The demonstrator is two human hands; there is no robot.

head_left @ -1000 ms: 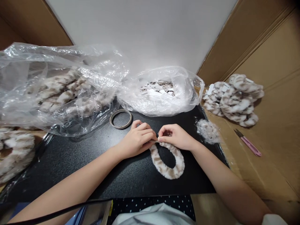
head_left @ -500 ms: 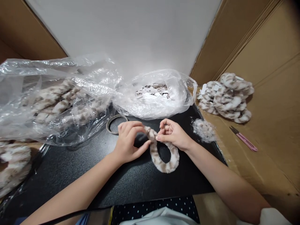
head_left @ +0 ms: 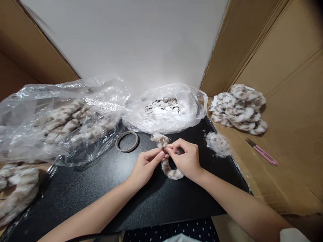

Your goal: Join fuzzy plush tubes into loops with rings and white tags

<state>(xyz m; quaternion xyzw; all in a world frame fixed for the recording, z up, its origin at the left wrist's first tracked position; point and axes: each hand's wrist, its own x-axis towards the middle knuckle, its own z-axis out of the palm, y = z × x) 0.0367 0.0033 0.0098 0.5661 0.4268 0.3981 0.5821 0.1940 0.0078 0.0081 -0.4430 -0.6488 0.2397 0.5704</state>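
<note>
A fuzzy white-and-brown plush ring [head_left: 174,174] lies on the black tabletop [head_left: 106,198], its far end raised into a tuft [head_left: 159,140]. My left hand [head_left: 147,164] pinches the neck of the plush between thumb and forefinger. From the other side my right hand [head_left: 188,156] pinches the same spot, its fingertips touching those of the left. What lies between the fingertips is too small to make out. My right hand covers part of the loop.
A grey tape ring [head_left: 127,142] lies left of the hands. Behind stand a clear bag of plush pieces [head_left: 68,117] and a bag of tags [head_left: 164,126]. To the right are fluff [head_left: 218,144], pink snips [head_left: 263,154] and a plush pile [head_left: 242,111]. More plush [head_left: 22,191] sits at left.
My hands have come together at the neck of the plush ring. My left hand, loosely spread before, now pinches it. The view has tilted slightly.
</note>
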